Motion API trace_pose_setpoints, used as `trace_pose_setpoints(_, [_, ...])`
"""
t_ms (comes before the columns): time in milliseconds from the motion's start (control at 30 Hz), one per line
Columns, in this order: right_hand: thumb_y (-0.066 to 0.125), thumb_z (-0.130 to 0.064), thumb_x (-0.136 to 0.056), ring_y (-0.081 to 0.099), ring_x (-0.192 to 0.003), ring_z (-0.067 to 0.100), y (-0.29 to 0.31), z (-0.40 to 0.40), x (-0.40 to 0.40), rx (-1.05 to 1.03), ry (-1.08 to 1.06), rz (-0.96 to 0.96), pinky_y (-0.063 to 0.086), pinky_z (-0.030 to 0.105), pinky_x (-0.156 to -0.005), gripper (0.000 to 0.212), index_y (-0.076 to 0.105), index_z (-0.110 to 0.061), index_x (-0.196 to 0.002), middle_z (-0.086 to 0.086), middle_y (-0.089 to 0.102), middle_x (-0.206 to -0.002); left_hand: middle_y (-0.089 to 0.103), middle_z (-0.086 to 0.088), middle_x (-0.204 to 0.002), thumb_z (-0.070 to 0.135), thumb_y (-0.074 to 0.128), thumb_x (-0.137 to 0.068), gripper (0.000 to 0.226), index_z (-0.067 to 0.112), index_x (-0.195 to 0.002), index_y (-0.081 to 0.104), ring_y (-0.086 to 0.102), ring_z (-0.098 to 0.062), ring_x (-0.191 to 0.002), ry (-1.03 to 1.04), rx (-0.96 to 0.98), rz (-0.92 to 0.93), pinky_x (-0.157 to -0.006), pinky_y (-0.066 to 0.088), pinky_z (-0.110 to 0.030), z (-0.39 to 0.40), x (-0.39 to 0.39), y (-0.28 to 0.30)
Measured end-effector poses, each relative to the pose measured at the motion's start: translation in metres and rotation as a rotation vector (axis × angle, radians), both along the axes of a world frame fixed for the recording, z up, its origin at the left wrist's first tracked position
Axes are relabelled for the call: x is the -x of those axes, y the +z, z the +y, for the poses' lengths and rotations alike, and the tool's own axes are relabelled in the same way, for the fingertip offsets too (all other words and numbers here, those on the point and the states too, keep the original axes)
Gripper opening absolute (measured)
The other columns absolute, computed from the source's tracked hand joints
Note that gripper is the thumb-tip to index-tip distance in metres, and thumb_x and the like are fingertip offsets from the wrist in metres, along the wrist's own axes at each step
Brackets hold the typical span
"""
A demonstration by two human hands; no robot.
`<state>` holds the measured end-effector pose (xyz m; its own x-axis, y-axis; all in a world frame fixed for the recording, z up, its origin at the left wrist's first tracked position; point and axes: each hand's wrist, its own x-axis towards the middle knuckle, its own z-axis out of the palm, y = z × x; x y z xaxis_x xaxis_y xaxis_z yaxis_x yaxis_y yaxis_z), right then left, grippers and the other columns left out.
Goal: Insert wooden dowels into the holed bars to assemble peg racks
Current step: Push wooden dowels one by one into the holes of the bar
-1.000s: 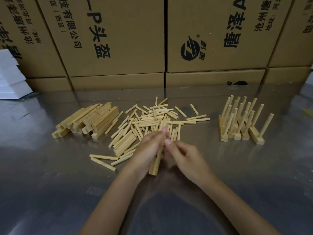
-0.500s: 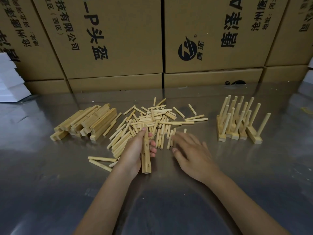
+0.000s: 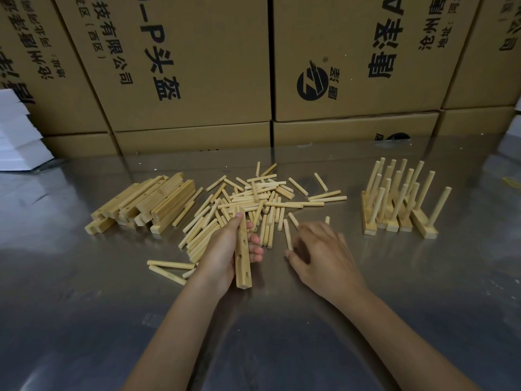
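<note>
My left hand [image 3: 225, 249] grips a holed wooden bar [image 3: 243, 261] that stands nearly upright, its holes facing right and no dowel in it. My right hand [image 3: 321, 252] lies palm down on the table with fingers spread over loose dowels at the near right edge of the dowel pile [image 3: 253, 201]; one dowel [image 3: 287, 235] lies by its fingertips. A stack of empty holed bars [image 3: 146, 204] lies to the left. Several assembled peg racks [image 3: 394, 204] stand to the right.
The work surface is a shiny metal table [image 3: 84, 306]. Large cardboard boxes [image 3: 197, 66] form a wall along its far edge. White foam pieces [image 3: 17, 136] are stacked at the far left. Two stray dowels [image 3: 169, 268] lie left of my left hand.
One second ago both hands were together on the bar. My right hand has let go and moved right onto the loose dowels, while my left hand keeps the bar.
</note>
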<state>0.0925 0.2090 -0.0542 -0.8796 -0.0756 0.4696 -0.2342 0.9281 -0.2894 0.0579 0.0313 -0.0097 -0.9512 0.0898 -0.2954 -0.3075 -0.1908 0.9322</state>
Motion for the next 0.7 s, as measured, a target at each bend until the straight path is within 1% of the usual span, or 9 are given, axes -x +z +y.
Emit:
trace_pose_setpoints(67, [0.058,-0.042,-0.086,0.045,-0.107,0.010,0.001,-0.001,-0.001,0.018,-0.048,-0.035,0.026,0.026,-0.082,0.019,0.049,-0.027,-0.078,-0.015,0.048,-0.102,0.060,-0.006,-0.065,0.041,0.043,-0.105,0.041,0.006,-0.111,0.063,0.059,-0.016,-0.049,-0.008,-0.002,-0.001,-0.048,0.055,-0.027,0.000,-0.001,0.001])
trace_pose_setpoints(167, [0.048,-0.048,-0.075,0.043,-0.096,0.012,0.006,-0.002,-0.003,0.016,-0.183,-0.047,0.032,0.031,-0.082,0.023,0.048,-0.026,-0.067,-0.012,0.049,-0.091,0.062,-0.008,-0.064,0.041,0.042,-0.105,0.041,0.005,-0.106,0.062,0.060,-0.018,-0.047,-0.036,-0.006,-0.007,-0.045,0.054,-0.027,0.000,-0.002,0.002])
trace_pose_setpoints(233, [0.051,-0.051,-0.077,0.043,-0.098,0.013,0.008,-0.002,-0.003,-0.025,-0.238,-0.049,0.034,0.033,-0.084,0.027,0.051,-0.026,-0.068,-0.010,0.051,-0.093,0.063,-0.009,-0.062,0.040,0.042,-0.105,0.041,0.004,-0.109,0.061,0.059,-0.019,-0.046,-0.068,-0.002,-0.009,-0.043,0.052,-0.027,-0.001,-0.002,0.002])
trace_pose_setpoints(333, [0.059,-0.041,-0.087,0.045,-0.106,0.016,0.011,-0.001,-0.004,-0.094,-0.260,-0.037,0.035,0.035,-0.088,0.021,0.065,-0.023,-0.079,-0.007,0.059,-0.101,0.061,-0.005,-0.063,0.043,0.045,-0.103,0.041,0.009,-0.117,0.063,0.050,-0.016,-0.047,-0.131,0.045,0.001,-0.041,0.042,-0.024,-0.003,-0.003,-0.001])
trace_pose_setpoints(400, [0.057,-0.034,-0.090,0.051,-0.100,0.018,0.016,0.000,-0.007,-0.053,-0.284,0.010,0.038,0.036,-0.086,0.019,0.068,-0.020,-0.084,-0.005,0.063,-0.093,0.058,-0.003,-0.062,0.045,0.047,-0.102,0.041,0.011,-0.117,0.064,0.045,-0.014,-0.046,-0.166,0.059,0.014,-0.040,0.036,-0.021,-0.006,-0.003,-0.003])
trace_pose_setpoints(433, [0.057,-0.032,-0.092,0.056,-0.092,0.018,0.019,0.000,-0.010,0.023,-0.276,0.049,0.041,0.035,-0.081,0.015,0.065,-0.021,-0.086,-0.005,0.064,-0.085,0.057,-0.002,-0.062,0.046,0.047,-0.102,0.040,0.012,-0.116,0.064,0.043,-0.013,-0.045,-0.185,0.061,0.018,-0.040,0.035,-0.021,-0.007,-0.003,-0.004])
trace_pose_setpoints(500, [0.059,-0.026,-0.094,0.058,-0.071,0.010,0.023,0.002,-0.014,0.256,-0.171,0.081,0.043,0.030,-0.065,0.006,0.057,-0.024,-0.089,-0.008,0.062,-0.073,0.056,-0.002,-0.063,0.047,0.047,-0.102,0.039,0.014,-0.114,0.063,0.042,-0.013,-0.046,-0.233,0.069,0.026,-0.040,0.034,-0.020,-0.008,-0.003,-0.004])
trace_pose_setpoints(567, [0.061,-0.019,-0.094,0.056,-0.064,0.005,0.025,0.002,-0.015,0.437,-0.021,0.036,0.040,0.020,-0.055,0.009,0.055,-0.026,-0.095,-0.009,0.061,-0.071,0.055,-0.002,-0.064,0.046,0.047,-0.102,0.036,0.015,-0.110,0.063,0.041,-0.013,-0.045,-0.279,0.060,0.038,-0.040,0.033,-0.020,-0.008,-0.003,-0.004])
trace_pose_setpoints(700, [0.060,-0.007,-0.092,0.050,-0.073,-0.001,0.023,-0.002,-0.017,0.402,0.100,0.032,0.033,0.007,-0.062,0.020,0.069,-0.018,-0.107,-0.019,0.055,-0.072,0.051,-0.002,-0.061,0.046,0.049,-0.101,0.034,0.016,-0.110,0.062,0.040,-0.013,-0.043,-0.337,0.028,0.055,-0.039,0.033,-0.021,-0.006,-0.002,-0.006])
